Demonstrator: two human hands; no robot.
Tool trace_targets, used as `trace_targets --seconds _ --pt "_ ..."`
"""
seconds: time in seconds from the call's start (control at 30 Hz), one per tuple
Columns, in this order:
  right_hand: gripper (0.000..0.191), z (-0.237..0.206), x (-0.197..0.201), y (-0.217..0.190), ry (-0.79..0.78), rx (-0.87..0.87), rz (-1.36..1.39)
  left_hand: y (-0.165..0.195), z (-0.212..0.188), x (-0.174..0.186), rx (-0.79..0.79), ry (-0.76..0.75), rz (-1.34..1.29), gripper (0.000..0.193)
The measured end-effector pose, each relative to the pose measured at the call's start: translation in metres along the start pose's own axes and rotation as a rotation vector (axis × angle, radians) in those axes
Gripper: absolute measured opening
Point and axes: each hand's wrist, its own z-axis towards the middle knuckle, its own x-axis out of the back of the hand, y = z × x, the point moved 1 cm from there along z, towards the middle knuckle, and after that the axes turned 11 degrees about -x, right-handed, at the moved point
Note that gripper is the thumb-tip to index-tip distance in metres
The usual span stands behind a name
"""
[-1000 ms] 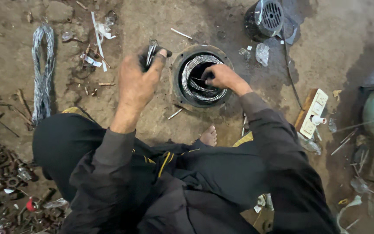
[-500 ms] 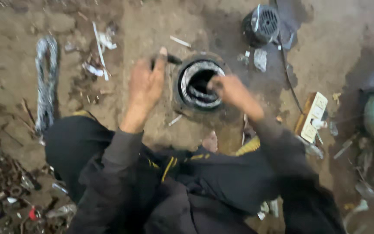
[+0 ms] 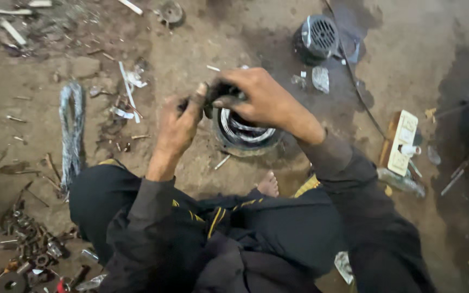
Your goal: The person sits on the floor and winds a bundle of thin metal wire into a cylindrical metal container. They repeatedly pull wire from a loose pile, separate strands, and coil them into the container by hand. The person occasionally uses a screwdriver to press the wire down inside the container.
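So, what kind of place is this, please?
Probably a rough repair workshop, worked on the bare dirt floor. A round wound motor part lies by both hands, a fan-covered motor stands behind, and scrap metal bits are heaped nearby.

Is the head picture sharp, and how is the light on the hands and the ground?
Head view: fairly sharp, slight softness at both hands; dim, even light, no glare; the round dark metal motor ring lies partly under the right hand; corners darker.

Dim, flat, warm light; no distinct source. Soft shadow beneath both hands [image 3: 234, 108] and far right. No glare. Slight motion blur throughout; fine detail smeared. Near dark clothing underexposed, featureless.
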Motion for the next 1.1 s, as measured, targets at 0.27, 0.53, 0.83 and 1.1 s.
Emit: trace_targets --seconds 0.27,0.53,0.83,1.1 --pt "0.023 -0.017 -0.014 0.012 0.18 -0.15 0.05 -0.013 -0.007 0.0 0.11 -0.061 -0.183 0.056" --pt "0.03 -0.023 -0.015 0.002 0.301 -0.014 -0.028 -0.016 0.0 -0.009 0.202 -0.125 -0.204 0.06" --pt "0.029 -0.025 -0.012 -0.003 0.24 0.038 -0.061 -0.011 -0.003 -0.009 0.243 0.055 -0.331 0.048" --pt "0.031 -0.028 -0.013 -0.009 0.331 -0.007 -0.072 -0.002 -0.001 -0.013 0.16 0.023 -0.162 0.053"
